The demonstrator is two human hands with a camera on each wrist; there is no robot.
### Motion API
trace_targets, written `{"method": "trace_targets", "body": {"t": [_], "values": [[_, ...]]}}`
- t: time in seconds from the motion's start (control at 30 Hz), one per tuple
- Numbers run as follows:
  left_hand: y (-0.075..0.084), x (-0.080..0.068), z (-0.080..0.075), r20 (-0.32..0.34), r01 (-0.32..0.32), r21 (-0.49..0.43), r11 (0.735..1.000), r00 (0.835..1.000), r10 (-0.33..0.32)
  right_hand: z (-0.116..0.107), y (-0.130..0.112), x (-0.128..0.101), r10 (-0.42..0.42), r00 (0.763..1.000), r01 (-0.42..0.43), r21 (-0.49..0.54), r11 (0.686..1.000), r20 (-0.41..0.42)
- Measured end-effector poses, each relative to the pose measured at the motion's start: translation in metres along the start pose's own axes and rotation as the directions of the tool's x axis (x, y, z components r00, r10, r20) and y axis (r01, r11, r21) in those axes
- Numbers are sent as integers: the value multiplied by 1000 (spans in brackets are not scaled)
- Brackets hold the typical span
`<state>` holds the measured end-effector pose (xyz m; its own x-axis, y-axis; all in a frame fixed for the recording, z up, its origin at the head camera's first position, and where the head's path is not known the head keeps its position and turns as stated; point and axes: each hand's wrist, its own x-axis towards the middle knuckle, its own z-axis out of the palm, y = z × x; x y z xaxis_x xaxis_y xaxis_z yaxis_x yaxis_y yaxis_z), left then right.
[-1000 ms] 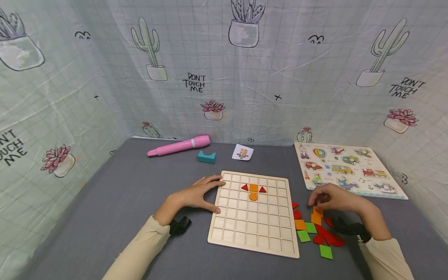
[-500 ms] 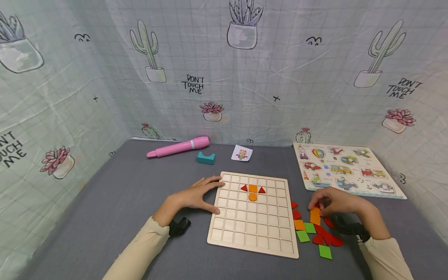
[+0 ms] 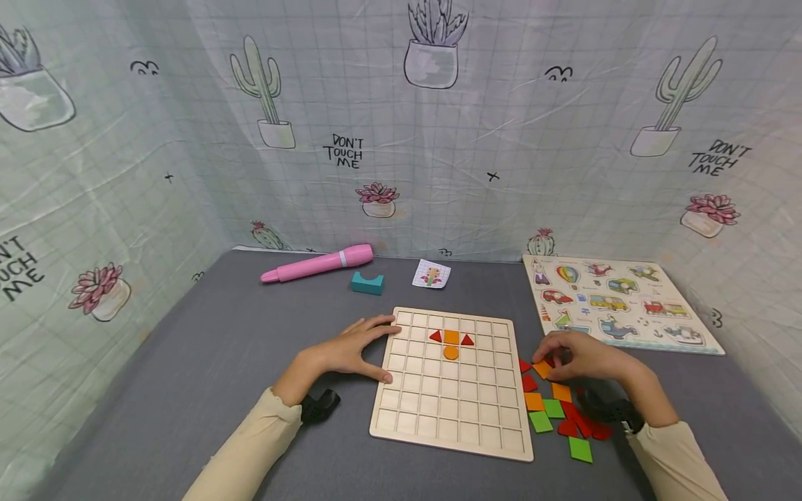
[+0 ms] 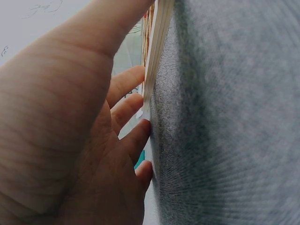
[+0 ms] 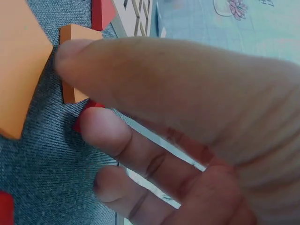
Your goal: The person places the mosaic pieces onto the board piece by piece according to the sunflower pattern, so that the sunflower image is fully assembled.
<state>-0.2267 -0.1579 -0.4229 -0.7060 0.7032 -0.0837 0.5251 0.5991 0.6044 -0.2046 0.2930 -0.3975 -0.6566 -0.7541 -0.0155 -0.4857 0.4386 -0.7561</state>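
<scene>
My left hand [image 3: 347, 350] has its fingers spread, with the thumb and fingertips at the left edge of the wooden grid board [image 3: 451, 417]. My right hand [image 3: 585, 356] pinches an orange square [image 3: 541, 369] between thumb and finger, near the board's right edge. A wide stretch of grey tabletop [image 3: 250, 334] lies to my left, and more lies in front of the board. The cloth wall [image 3: 401, 111] says "DON'T TOUCH ME" in black letters; any words on the picture puzzle [image 3: 617, 303] are too small to read. A red piece [image 3: 525, 366] sits in the way, between my square and the board. Green squares [image 3: 580, 449], more orange squares [image 3: 561, 392] and red pieces [image 3: 585, 422] lie around my right wrist. On the board are two red triangles [image 3: 467, 339], one on each side of another orange square, with an orange circle [image 3: 451, 353] just below it. Farther back are a pink pen [image 3: 317, 264], a teal block [image 3: 367, 284] and a little picture card [image 3: 431, 274].
</scene>
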Motion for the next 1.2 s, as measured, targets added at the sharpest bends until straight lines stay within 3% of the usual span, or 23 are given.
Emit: {"method": "trace_targets", "body": {"t": [0.3, 0.43, 0.63, 0.83, 1.03, 1.2], "values": [[0, -2, 0, 9, 4, -5, 1000, 1000, -4, 3, -2, 0, 2, 1000, -2, -26, 1000, 6], [-1, -2, 1, 8, 4, -9, 1000, 1000, -3, 4, -3, 1, 44, 999, -45, -41, 998, -7], [-2, -3, 2, -6, -11, -7, 1000, 1000, 11, 3, -3, 0, 69, 998, -69, 11, 998, -6], [-2, -3, 1, -12, -16, -12, 1000, 1000, 16, 3, -5, 3, -2, 1000, 3, 46, 999, -21], [0, -1, 0, -9, -6, -9, 1000, 1000, 6, 11, -8, 18, -107, 993, 107, 10, 994, -49], [1, -1, 1, -8, 4, -6, 1000, 1000, -4, 17, -14, 31, -113, 992, 113, -13, 994, -49]]}}
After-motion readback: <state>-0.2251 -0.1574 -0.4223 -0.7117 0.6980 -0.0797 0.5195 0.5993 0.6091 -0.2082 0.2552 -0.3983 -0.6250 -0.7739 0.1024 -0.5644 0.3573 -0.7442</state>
